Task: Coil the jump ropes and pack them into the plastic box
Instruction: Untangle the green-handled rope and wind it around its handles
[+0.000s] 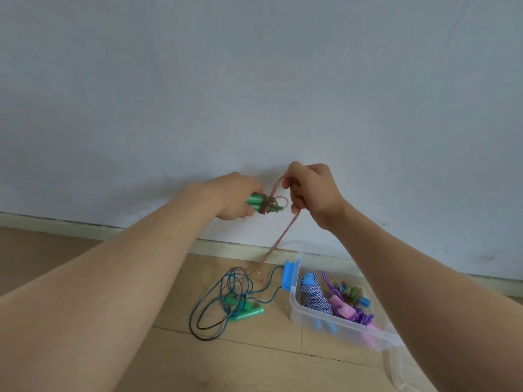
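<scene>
Lying on wood floor (254, 360) by grey wall (254, 80); plastic box (339, 329); loose rope (223, 301).

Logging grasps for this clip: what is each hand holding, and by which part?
Left hand grips the pink rope's green handles together; right hand pinches its cord just above them.
</scene>
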